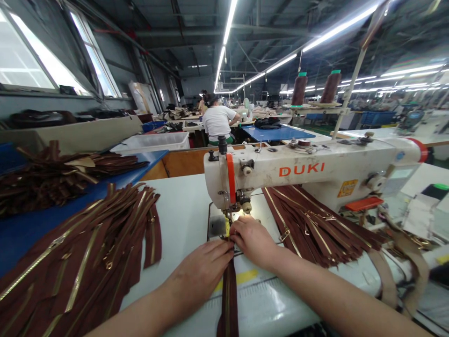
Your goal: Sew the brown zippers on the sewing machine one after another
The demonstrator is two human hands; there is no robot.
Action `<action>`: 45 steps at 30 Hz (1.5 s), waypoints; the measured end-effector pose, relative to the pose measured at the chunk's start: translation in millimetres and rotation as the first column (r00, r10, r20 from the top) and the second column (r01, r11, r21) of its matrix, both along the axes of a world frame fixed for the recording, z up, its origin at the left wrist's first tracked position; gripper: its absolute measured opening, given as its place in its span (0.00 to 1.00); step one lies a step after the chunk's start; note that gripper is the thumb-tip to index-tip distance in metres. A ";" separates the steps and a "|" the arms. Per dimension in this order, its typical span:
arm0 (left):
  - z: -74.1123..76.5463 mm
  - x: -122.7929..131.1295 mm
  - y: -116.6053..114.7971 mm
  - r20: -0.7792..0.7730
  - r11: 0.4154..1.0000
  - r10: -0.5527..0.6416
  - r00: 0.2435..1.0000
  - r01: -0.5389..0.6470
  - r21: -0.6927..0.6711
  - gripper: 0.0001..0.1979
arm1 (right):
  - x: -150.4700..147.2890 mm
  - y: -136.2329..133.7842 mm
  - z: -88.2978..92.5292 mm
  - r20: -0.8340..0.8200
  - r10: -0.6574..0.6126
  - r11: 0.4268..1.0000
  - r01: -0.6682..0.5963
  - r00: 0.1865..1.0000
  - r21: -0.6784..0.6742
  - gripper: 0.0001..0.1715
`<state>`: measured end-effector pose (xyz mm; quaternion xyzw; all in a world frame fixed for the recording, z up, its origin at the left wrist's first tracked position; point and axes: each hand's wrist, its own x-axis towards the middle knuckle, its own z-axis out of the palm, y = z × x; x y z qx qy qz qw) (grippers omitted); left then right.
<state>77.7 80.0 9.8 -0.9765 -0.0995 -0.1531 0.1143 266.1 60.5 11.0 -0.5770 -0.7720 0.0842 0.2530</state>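
long strip lights [228, 28] run away down the far ceiling, tall windows [31, 51] glow at far left, and a person in a white shirt [218, 122] bends over a far table, back toward you. right in front of you, the pale work table [182, 201] carries a white sewing machine [273, 168] with "duki" in orange letters, its lamp shining down by the needle.

and here's the action, centre of the table: a brown zipper [229, 299] runs from the near edge straight up to the needle area, its far end tucked under your fingers. your left hand [205, 264] comes in palm down, fingers together and gently bent, tips on the zipper; whether they pinch it or only press, you can't tell from here. your right hand [254, 238] is half curled just beside, thumb and fingertips bunched at the zipper's far end, close to the presser foot; the grip itself is hidden.

out to the left, a big spread of brown zippers [91, 252] fans across the table, gold teeth catching the light, and beyond it a darker heap [52, 173] sits on a blue surface [14, 243]. over to the right, another stack of zippers [315, 224] lies partly beneath the machine's arm. two brown thread cones [299, 89] stand up high at far right.
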 end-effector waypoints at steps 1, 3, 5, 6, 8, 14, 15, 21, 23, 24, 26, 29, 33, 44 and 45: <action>0.7 -0.4 0.5 -0.019 1.000 -0.003 1.000 0.003 0.018 0.17 | -0.3 0.3 0.5 0.005 0.000 1.000 0.000 1.000 -0.001 0.05; 2.8 -0.4 0.7 -0.036 0.999 -0.004 0.999 0.005 0.043 0.17 | -0.4 1.6 1.2 0.011 -0.006 1.000 0.006 1.000 -0.004 0.05; 5.2 0.6 0.3 -0.041 0.999 -0.007 0.999 0.009 0.051 0.18 | 0.5 3.0 1.3 -0.002 -0.011 1.000 0.011 1.000 -0.010 0.06; 6.1 1.2 0.0 -0.044 0.999 -0.004 0.999 0.006 0.047 0.18 | 1.4 3.4 0.9 -0.018 -0.017 1.000 0.016 1.000 -0.012 0.07; 6.9 2.3 -0.5 -0.046 0.999 0.012 0.999 -0.011 0.032 0.18 | 4.4 2.9 -1.0 -0.070 -0.033 0.999 0.032 0.997 -0.005 0.07; 4.6 6.4 3.7 0.003 0.997 0.068 0.998 -0.068 0.028 0.18 | 16.3 -12.6 -9.1 -0.143 0.129 0.983 -0.107 0.981 0.151 0.07; 5.1 7.5 4.9 0.010 0.997 0.075 0.997 -0.075 0.021 0.17 | 17.6 -15.7 -9.1 -0.115 0.179 0.973 -0.159 0.977 0.170 0.07; 10.0 12.9 9.5 0.024 0.993 0.120 0.992 -0.120 -0.022 0.16 | 17.0 -24.1 0.3 0.060 0.281 0.938 -0.287 0.958 0.195 0.09; 9.4 13.5 9.7 0.015 0.991 0.131 0.991 -0.131 -0.027 0.16 | 15.1 -24.1 3.0 0.119 0.283 0.937 -0.301 0.952 0.176 0.09; 8.5 13.7 9.6 0.008 0.990 0.135 0.991 -0.135 -0.029 0.16 | 14.2 -23.9 3.5 0.145 0.280 0.938 -0.302 0.949 0.168 0.10; 6.4 14.0 9.2 -0.009 0.988 0.147 0.989 -0.148 -0.038 0.17 | 12.5 -23.7 3.0 0.187 0.269 0.941 -0.299 0.945 0.157 0.10; 3.0 14.3 8.6 -0.029 0.977 0.199 0.980 -0.201 -0.067 0.17 | 10.8 -23.7 0.1 0.217 0.253 0.946 -0.288 0.943 0.150 0.09; -1.2 13.6 11.2 -0.054 0.974 0.205 0.977 -0.209 -0.083 0.18 | 10.6 -22.6 -3.3 0.231 0.234 0.945 -0.277 0.944 0.174 0.08; 1.7 20.6 24.9 0.072 0.980 0.155 0.985 -0.144 -0.139 0.17 | 10.1 -14.9 -1.9 0.255 0.181 0.953 -0.233 0.950 0.192 0.07; 1.7 20.7 25.7 0.077 0.980 0.151 0.986 -0.138 -0.145 0.17 | 9.8 -14.4 -1.4 0.257 0.177 0.955 -0.229 0.950 0.190 0.07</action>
